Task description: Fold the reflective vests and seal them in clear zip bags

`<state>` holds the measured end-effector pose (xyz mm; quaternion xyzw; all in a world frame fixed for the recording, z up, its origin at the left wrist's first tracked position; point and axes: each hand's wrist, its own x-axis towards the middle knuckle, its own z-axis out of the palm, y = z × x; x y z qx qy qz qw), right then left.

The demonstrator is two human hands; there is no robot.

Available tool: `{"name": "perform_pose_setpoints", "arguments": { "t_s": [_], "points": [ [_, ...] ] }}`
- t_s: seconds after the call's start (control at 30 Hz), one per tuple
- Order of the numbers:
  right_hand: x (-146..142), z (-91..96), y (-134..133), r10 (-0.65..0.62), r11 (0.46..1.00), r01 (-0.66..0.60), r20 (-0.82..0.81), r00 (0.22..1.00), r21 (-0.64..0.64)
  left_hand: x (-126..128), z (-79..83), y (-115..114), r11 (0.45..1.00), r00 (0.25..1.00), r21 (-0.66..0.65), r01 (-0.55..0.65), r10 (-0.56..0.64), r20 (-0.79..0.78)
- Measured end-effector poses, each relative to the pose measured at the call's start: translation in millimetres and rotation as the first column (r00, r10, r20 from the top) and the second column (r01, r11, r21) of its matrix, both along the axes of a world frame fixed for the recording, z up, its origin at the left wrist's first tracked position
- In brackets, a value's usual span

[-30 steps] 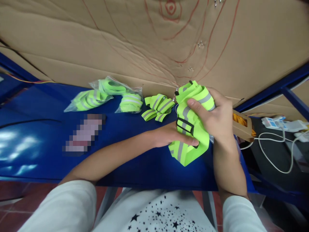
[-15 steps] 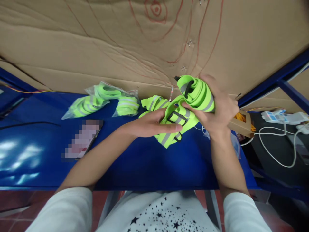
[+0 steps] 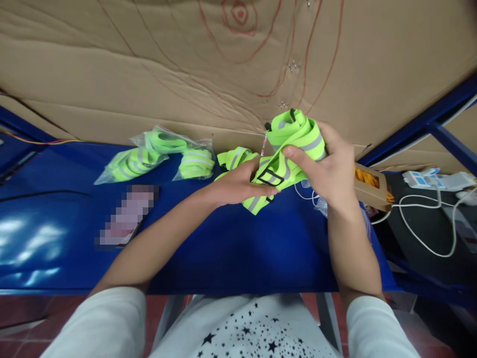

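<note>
Both hands hold a neon-green reflective belt (image 3: 296,135) with grey stripes, above the blue table. My right hand (image 3: 331,166) is closed round the rolled part, its thumb pressed on the near side. Lower on the belt, my left hand (image 3: 242,184) grips a flatter stretch, where a black rectangular buckle (image 3: 271,177) shows. Black clips stick out at the top of the roll. Behind my left hand lies another green reflective strap (image 3: 236,157), partly hidden by it.
Clear plastic bags with green straps (image 3: 149,154) lie at the back left of the blue table (image 3: 231,253). A phone (image 3: 128,216) rests nearer. On the right are an open cardboard box (image 3: 372,186), white cables (image 3: 406,219) and a power strip (image 3: 436,180). A cardboard wall (image 3: 149,84) rises behind.
My right hand has turned the rolled belt, and its thumb now lies across the front of the roll. The buckle part in my left hand has tilted and risen slightly.
</note>
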<state>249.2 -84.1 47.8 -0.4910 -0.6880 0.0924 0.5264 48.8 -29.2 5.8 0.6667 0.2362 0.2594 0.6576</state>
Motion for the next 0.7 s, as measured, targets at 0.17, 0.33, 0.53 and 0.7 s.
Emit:
{"name": "perform_pose_setpoints", "arguments": {
  "t_s": [0.17,0.33,0.53,0.7],
  "points": [
    [-2,-3.2,3,0.085,0.934,-0.178,-0.291,0.953,-0.311,-10,12.8,13,0.99,0.976,0.065,0.121,-0.107,-0.19],
    [-3,-4.5,4,0.183,0.716,-0.489,-0.542,0.82,-0.498,-20,21.1,6,0.937,0.926,0.08,0.341,-0.319,-0.202],
    [-12,-7.9,3,0.04,0.946,-0.134,-0.303,0.952,-0.295,-20,21.5,-2,0.941,0.949,0.127,0.314,-0.309,-0.061],
    [-12,-5.1,-2,0.032,0.983,-0.041,-0.05,0.998,-0.178,-19,23.7,-5,0.952,0.952,0.027,0.306,-0.305,-0.012]
  ]
}}
